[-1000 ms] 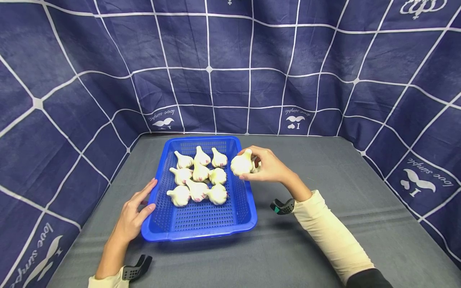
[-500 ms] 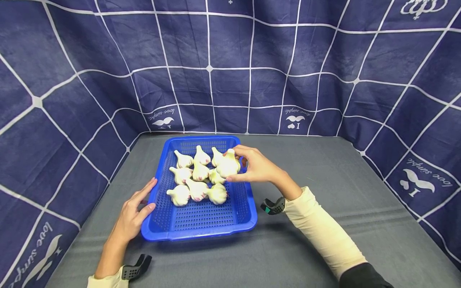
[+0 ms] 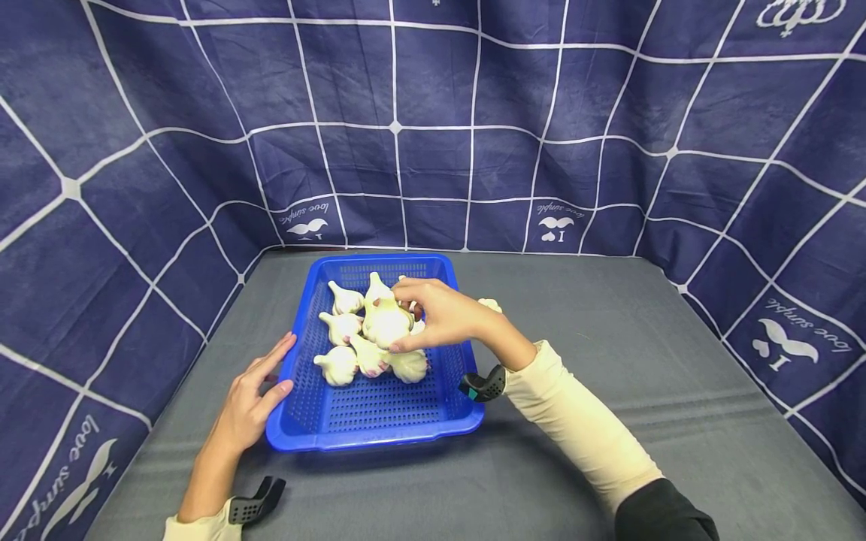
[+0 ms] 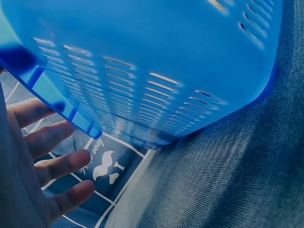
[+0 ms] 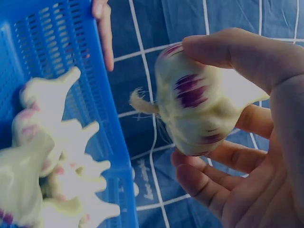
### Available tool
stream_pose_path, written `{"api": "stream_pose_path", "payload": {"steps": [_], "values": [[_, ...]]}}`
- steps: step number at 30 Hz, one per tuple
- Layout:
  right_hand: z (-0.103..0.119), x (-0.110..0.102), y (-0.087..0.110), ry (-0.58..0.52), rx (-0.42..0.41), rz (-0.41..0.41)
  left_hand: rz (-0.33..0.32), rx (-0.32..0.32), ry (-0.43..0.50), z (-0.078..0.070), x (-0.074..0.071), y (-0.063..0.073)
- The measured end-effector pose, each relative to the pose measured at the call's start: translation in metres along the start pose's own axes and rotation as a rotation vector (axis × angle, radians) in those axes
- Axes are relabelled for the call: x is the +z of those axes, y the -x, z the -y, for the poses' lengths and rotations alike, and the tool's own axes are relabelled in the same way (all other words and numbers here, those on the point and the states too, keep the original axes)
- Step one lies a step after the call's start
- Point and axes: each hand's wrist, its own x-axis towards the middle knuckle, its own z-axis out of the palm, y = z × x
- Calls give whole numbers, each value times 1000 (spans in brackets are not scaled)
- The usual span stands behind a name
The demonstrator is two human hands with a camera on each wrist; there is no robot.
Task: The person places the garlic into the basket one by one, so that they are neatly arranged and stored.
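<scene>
A garlic bulb [image 3: 387, 324] with purple streaks and a root tuft is gripped between the thumb and fingers of my right hand [image 3: 443, 312], over the blue plastic basket [image 3: 379, 434]. Below it, several white garlic bulbs [image 3: 338, 366] lie inside the basket; my right hand covers some of them. In the right wrist view the held bulb [image 5: 194, 102] is off the pile, its neck toward the palm. My left hand [image 3: 252, 398] touches the basket's left rim, thumb and fingers extended. The left wrist view shows those fingers [image 4: 64, 166] spread just outside the slotted wall.
Another garlic bulb [image 3: 490, 305] shows partly behind my right wrist, to the right of the basket. A grey cloth [image 3: 609, 361] covers the table. Blue curtains [image 3: 433, 165] with white lines enclose the back and sides.
My right hand has carried the garlic bulb leftward from the basket's right rim to above the middle bulbs. The left hand and basket have stayed in place.
</scene>
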Motion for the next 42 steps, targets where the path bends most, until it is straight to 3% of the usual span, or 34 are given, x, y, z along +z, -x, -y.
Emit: {"api": "stream_pose_path", "payload": {"steps": [18, 27, 42], "values": [[12, 49, -54, 64, 0, 233, -8, -4, 16, 0, 0, 2], [13, 75, -56, 7, -11, 353, 14, 12, 4, -3, -1, -2], [5, 102, -58, 78, -24, 464, 17, -3, 4, -2, -1, -1]]}}
